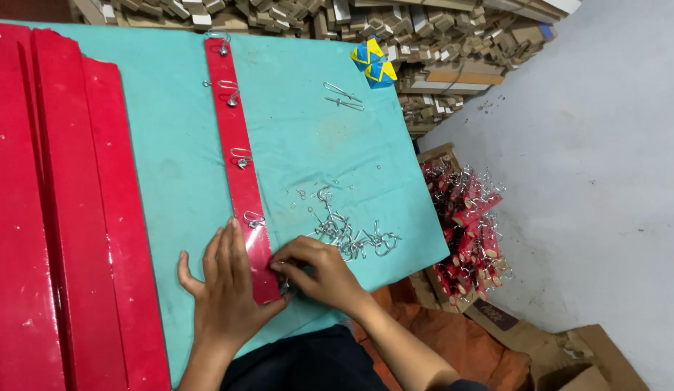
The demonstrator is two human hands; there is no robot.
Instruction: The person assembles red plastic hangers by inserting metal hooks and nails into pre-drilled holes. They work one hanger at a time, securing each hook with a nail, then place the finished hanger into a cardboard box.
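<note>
A long red strip (236, 145) lies on the teal table top (163, 159), carrying several silver wire hooks (241, 156) along its length. My left hand (222, 289) lies flat with fingers spread, pressing the strip's near end. My right hand (319, 271) is pinched at the strip's near right edge, fingers closed on something small that the hand hides. A loose heap of silver hooks (351, 235) lies just right of my right hand.
Stacked red strips (55, 217) cover the table's left side. Two loose hooks (343, 95) and yellow-blue tape rolls (373, 64) sit at the far edge. Cardboard pieces (424, 36) pile behind. A box of finished red hook strips (467, 224) stands on the floor at right.
</note>
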